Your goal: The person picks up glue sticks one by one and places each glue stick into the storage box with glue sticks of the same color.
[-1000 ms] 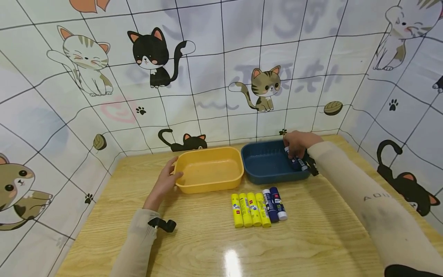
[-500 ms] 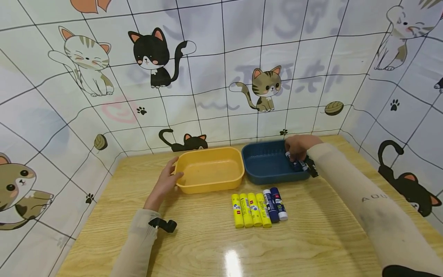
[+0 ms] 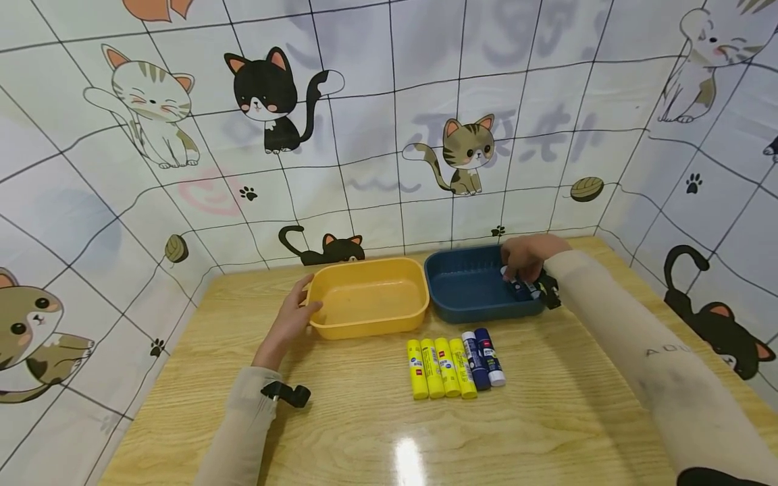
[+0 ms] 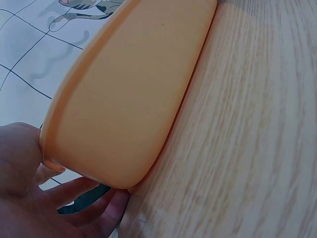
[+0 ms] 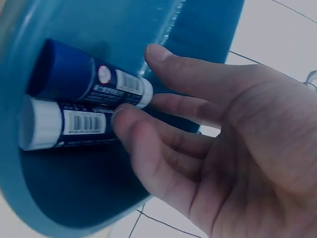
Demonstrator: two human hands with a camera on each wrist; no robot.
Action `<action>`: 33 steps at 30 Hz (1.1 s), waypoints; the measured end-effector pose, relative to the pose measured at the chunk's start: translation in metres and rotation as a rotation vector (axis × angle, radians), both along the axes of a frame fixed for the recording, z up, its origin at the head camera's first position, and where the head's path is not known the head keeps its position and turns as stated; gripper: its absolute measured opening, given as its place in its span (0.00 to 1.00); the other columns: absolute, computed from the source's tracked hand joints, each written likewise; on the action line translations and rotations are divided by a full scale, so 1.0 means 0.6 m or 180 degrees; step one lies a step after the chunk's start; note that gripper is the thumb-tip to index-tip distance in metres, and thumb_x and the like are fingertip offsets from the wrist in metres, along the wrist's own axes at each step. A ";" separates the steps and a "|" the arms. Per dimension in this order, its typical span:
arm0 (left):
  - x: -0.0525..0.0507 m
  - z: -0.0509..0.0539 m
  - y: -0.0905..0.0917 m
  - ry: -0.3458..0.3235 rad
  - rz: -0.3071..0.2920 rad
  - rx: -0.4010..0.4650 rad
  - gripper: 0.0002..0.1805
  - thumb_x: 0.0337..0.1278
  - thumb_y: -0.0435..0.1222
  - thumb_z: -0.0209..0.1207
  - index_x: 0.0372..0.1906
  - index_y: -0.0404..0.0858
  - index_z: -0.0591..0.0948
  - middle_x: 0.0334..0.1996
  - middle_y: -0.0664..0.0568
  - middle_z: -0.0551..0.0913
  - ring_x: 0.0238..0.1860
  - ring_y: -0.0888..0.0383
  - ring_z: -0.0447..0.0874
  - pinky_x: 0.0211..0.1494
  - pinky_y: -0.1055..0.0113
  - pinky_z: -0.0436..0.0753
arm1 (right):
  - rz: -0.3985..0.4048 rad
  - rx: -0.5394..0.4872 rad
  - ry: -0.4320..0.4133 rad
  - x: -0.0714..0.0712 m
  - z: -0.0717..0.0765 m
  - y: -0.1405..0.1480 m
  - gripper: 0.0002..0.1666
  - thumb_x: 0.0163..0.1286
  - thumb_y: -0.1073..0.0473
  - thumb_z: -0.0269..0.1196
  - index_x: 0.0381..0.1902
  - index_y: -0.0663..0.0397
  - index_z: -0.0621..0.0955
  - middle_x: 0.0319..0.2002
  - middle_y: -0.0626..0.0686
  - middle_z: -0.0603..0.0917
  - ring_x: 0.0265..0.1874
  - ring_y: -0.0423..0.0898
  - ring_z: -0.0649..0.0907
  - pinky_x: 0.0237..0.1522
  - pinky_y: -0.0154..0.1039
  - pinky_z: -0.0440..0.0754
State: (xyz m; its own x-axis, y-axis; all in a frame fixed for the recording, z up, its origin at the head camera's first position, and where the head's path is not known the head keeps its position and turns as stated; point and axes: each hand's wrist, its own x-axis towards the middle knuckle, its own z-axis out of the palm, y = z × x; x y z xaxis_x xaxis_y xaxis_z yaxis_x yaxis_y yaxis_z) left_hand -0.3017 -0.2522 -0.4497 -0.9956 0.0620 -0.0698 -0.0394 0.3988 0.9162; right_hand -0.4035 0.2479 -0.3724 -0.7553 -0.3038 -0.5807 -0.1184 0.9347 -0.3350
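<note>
My left hand (image 3: 288,322) grips the left end of a yellow plastic basket (image 3: 367,326), thumb over the rim and fingers outside, also seen in the left wrist view. My right hand (image 3: 524,257) is over the right end of a dark blue basket (image 3: 468,314). Inside it, two navy glue sticks (image 5: 64,72) lie side by side, one with a blue end and one with a white end. In the right wrist view, my thumb and fingers are spread apart beside them; a fingertip is against or just above the white-ended stick.
In front of the baskets, a row of several yellow glue sticks (image 3: 430,368) and two navy glue sticks (image 3: 489,358) lies on the wooden table (image 3: 340,418). Cat-printed sheeting (image 3: 365,121) stands close behind and at both sides.
My right hand has settled a navy glue stick into the blue basket beside another, then loosened its fingers and lifted slightly. The left hand and yellow basket stay put.
</note>
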 end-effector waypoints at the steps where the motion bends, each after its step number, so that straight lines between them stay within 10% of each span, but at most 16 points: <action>1: 0.003 0.007 0.002 -0.0028 0.0000 0.0008 0.39 0.76 0.33 0.51 0.85 0.43 0.49 0.77 0.29 0.63 0.68 0.36 0.74 0.68 0.45 0.78 | 0.0014 -0.0017 -0.0008 0.001 0.003 0.001 0.36 0.77 0.57 0.62 0.71 0.77 0.65 0.50 0.68 0.84 0.44 0.53 0.88 0.45 0.45 0.89; 6: 0.014 0.025 0.006 -0.0065 -0.0019 0.0018 0.39 0.76 0.31 0.51 0.84 0.40 0.49 0.76 0.28 0.63 0.68 0.35 0.74 0.68 0.44 0.78 | 0.0134 -0.0182 0.0062 0.014 0.030 0.007 0.30 0.80 0.54 0.58 0.67 0.73 0.69 0.47 0.70 0.85 0.43 0.58 0.88 0.44 0.48 0.89; 13: 0.002 -0.005 -0.001 0.0055 -0.0024 0.0034 0.39 0.77 0.33 0.51 0.85 0.44 0.48 0.77 0.29 0.63 0.68 0.35 0.75 0.67 0.45 0.79 | 0.0234 -0.0534 0.0388 0.033 0.056 0.022 0.28 0.81 0.50 0.57 0.63 0.69 0.72 0.41 0.69 0.86 0.31 0.52 0.88 0.37 0.48 0.89; 24: 0.008 0.012 0.005 -0.0002 -0.0054 0.0062 0.39 0.76 0.32 0.50 0.85 0.42 0.48 0.76 0.28 0.62 0.68 0.33 0.75 0.67 0.43 0.79 | 0.0263 -0.0819 0.1179 0.112 0.041 0.019 0.15 0.78 0.51 0.61 0.47 0.58 0.81 0.30 0.58 0.84 0.22 0.46 0.83 0.28 0.44 0.86; 33: 0.015 0.029 0.008 -0.0052 -0.0042 0.0061 0.39 0.76 0.30 0.51 0.84 0.39 0.49 0.76 0.27 0.63 0.67 0.33 0.75 0.68 0.42 0.78 | 0.0551 -0.1126 0.1314 0.183 0.032 -0.015 0.10 0.77 0.51 0.62 0.44 0.51 0.82 0.27 0.52 0.83 0.22 0.45 0.82 0.27 0.40 0.83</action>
